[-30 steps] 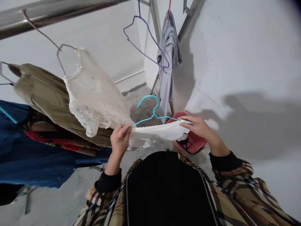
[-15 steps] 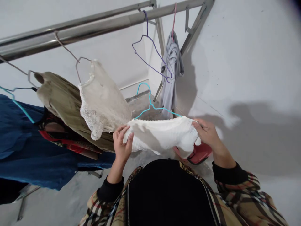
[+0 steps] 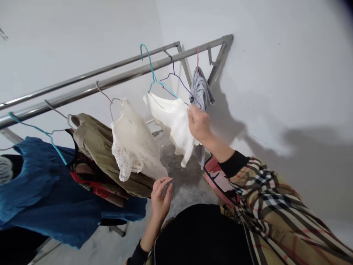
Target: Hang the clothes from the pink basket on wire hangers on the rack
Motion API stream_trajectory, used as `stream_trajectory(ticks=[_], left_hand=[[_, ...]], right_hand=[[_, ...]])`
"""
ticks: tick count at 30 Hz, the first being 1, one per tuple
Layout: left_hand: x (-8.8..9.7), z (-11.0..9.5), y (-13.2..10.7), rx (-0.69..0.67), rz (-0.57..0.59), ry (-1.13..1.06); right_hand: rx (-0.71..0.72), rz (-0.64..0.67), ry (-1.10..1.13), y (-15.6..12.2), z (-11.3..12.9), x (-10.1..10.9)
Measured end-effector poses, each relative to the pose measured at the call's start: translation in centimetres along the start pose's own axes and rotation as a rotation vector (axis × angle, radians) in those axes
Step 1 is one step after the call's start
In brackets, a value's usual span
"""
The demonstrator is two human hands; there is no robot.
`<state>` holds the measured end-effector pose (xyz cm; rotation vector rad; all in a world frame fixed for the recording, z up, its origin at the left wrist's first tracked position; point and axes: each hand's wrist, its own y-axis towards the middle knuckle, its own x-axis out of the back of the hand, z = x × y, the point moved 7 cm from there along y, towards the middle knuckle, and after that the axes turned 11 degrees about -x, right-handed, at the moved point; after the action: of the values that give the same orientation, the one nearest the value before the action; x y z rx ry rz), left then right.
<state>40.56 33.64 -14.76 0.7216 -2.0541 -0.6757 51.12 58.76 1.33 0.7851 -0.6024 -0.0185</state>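
Note:
My right hand [image 3: 199, 123] is closed on the right shoulder end of a small white top [image 3: 172, 114] and the turquoise hanger inside it. The hanger's [image 3: 153, 75] hook stands up in front of the rear rail, and I cannot tell whether it touches the rail. The top hangs at a slant, its lower edge bunched. Lower down, my left hand [image 3: 161, 197] holds nothing, its fingers loosely bent and thumb apart. Its fingertips are close to the hem of a cream lace top [image 3: 136, 141], which hangs from the front rail.
Two metal rails [image 3: 124, 78] cross the view. To the left hang an olive garment [image 3: 95, 138] and a blue garment [image 3: 49, 184]. Right of the white top are a bare purple hanger [image 3: 174, 73] and grey clothing [image 3: 200, 90]. A pink basin [image 3: 217, 176] stands on the floor.
The white top on its hanger has been raised toward the rails in my right hand. My left hand has let go of the top and dropped lower. The view has tilted up.

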Motion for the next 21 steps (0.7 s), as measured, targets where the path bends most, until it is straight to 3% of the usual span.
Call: stream_trajectory(ticks=[4, 8, 11, 13, 16, 18, 21], left_hand=[[0.0, 0.7, -0.8, 0.042, 0.012, -0.022], [-0.1, 1.5, -1.4, 0.065, 0.035, -0.04], [-0.7, 1.9, -1.4, 0.065, 0.062, -0.055], [-1.7, 2.0, -1.3, 0.069, 0.09, -0.077], [-3.8, 2.2, -1.3, 0.1, 0.158, -0.122], [-5.5, 2.4, -1.4, 0.13, 0.217, -0.148], [-8.2, 2.7, -1.8, 0.164, 0.305, -0.161]], right_hand=[[-0.033, 0.225, -0.166, 1.8, 3.1, -4.3], [0.018, 0.403, -0.207, -0.7, 4.3, -7.0], [0.043, 0.434, -0.082, -3.0, 4.2, -7.8], [0.06, 0.371, 0.052, -4.3, 3.7, -7.5], [0.072, 0.235, 0.201, -7.3, 1.6, -6.7], [0.026, 0.224, 0.23, -10.6, -1.6, -6.7], [-0.18, 0.444, 0.156, -17.6, -9.1, -8.2]])
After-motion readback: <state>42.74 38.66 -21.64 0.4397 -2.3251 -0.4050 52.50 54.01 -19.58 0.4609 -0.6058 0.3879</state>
